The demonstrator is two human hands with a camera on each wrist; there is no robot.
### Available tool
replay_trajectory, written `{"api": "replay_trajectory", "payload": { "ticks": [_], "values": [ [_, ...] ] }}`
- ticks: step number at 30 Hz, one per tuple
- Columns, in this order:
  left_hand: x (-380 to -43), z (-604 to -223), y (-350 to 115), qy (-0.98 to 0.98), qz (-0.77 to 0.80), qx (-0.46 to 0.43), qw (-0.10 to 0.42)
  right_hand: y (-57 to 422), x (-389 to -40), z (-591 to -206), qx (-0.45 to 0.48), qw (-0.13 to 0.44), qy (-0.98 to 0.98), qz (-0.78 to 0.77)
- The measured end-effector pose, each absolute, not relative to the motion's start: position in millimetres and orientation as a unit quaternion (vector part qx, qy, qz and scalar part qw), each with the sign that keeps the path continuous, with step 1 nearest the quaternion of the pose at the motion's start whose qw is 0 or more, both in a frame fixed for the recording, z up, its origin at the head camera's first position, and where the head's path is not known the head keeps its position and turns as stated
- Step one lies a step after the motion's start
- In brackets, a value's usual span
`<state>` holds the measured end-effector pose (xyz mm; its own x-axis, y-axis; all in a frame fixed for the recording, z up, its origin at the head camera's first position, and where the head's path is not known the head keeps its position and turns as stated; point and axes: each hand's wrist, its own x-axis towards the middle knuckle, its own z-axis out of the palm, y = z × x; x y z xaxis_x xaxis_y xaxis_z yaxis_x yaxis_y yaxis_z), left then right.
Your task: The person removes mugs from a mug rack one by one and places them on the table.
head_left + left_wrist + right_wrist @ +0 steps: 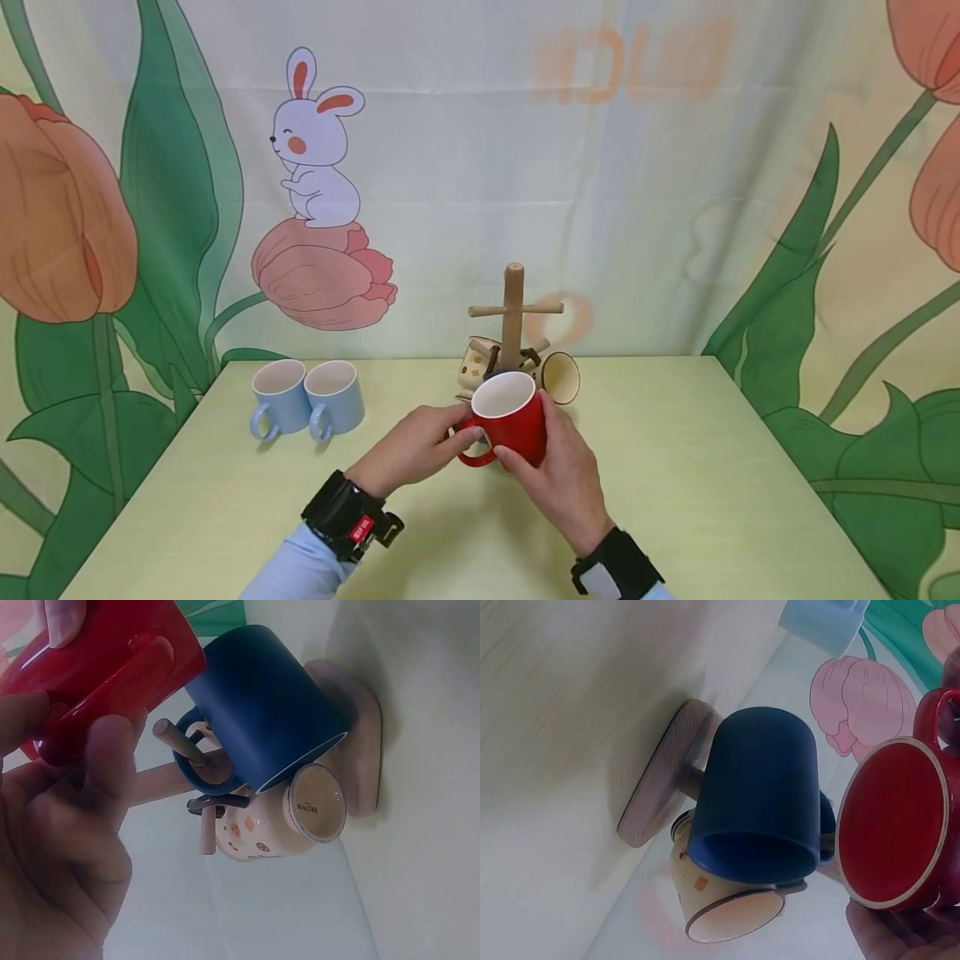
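"Head view?"
"Right hand grips the red mug above the worktop; left hand pinches its handle."
"Left wrist?"
"Dark blue mug, hung on a wooden rack."
"Right wrist?"
"Red underside, near the blue."

In front of you spreads a pale yellow-green table with faint wood grain. Near its far edge, on your left, 2 light blue mugs stand upright, 1 just beside the other, handles toward you. Well apart from them, near the middle of that edge, 1 wooden mug stand rests upright on its flat, rounded base.
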<state>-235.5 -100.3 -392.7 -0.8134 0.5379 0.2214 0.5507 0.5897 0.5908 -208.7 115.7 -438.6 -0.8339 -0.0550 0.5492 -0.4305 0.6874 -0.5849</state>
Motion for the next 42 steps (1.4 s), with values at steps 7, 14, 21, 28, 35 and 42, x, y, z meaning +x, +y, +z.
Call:
{"api": "replay_trajectory", "payload": {
  "ticks": [7,14,21,28,35,42],
  "values": [
    [-235,-394,-101,-0.88,-0.372,-0.295,-0.032,111,-208,-438,0.142,0.247,-0.885,0.369],
    [-234,-395,-100,-0.883,-0.368,-0.292,-0.003,111,-210,-434,0.128,0.208,-0.888,0.389],
    [-235,-393,-106,-0.897,-0.367,-0.247,0.011,123,-215,-425,0.115,0.163,-0.902,0.382],
    [-240,-389,-123,-0.903,-0.381,-0.19,0.051,156,-226,-417,0.048,0.151,-0.928,0.337],
    [-251,-392,-140,-0.91,-0.38,-0.133,0.101,183,-233,-418,0.026,0.123,-0.96,0.249],
    [-263,-402,-149,-0.926,-0.34,-0.069,0.148,189,-235,-433,0.023,0.06,-0.977,0.201]
  ]
}}
